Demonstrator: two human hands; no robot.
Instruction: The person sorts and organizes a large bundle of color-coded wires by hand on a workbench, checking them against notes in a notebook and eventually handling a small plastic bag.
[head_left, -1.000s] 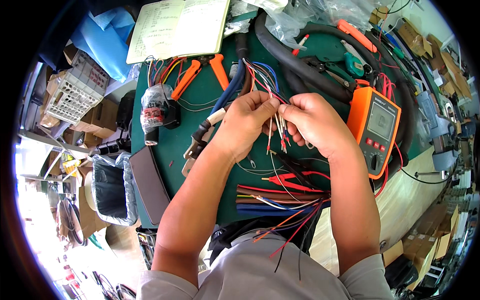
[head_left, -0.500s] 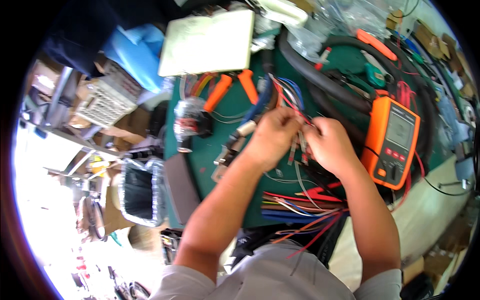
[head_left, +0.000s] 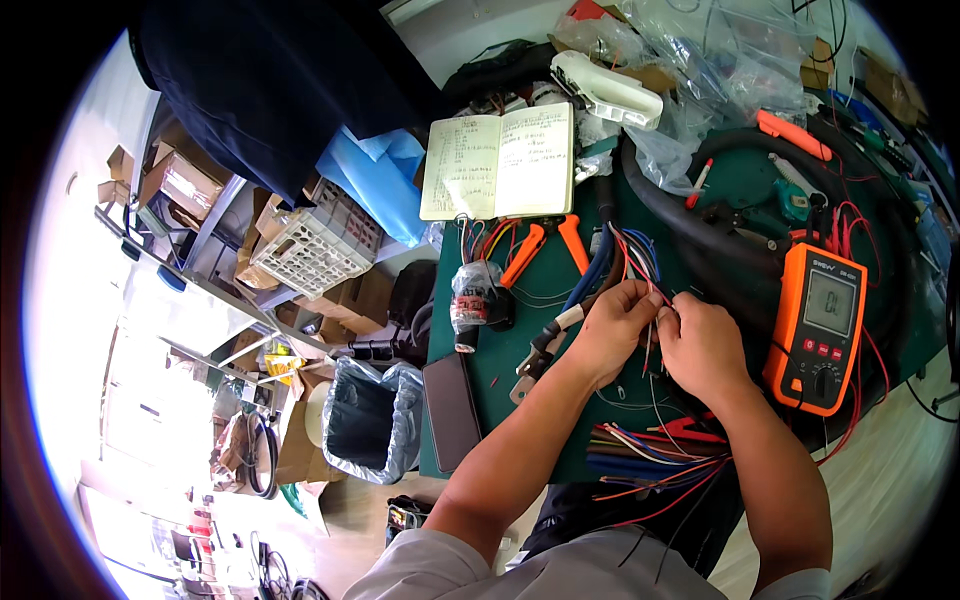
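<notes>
My left hand [head_left: 616,335] is closed in a pinch on thin wires [head_left: 630,250] that fan out from a black-sheathed cable at the table's middle. Beside it, my right hand [head_left: 702,348] is also closed, its thumb and finger at the same wires, almost touching the left fingertips. The wire ends between the hands are mostly hidden by my fingers. Left of my left hand lie thick cables with metal lugs [head_left: 535,362]. Below the hands, a bundle of loose coloured wires [head_left: 650,452] lies at the table's near edge.
An orange multimeter [head_left: 818,330] with red leads is at the right. Thick black cable [head_left: 672,205] curves behind it. Left are orange-handled pliers [head_left: 524,256], a plastic-wrapped connector [head_left: 474,300] and a dark flat case [head_left: 452,412]. An open notebook [head_left: 535,165] lies behind; a lined bin [head_left: 372,420] stands beside the table.
The whole scene has shifted right and down in the picture as my head turned. Both hands stay at the wires; the pale wire ends hanging below them show less now.
</notes>
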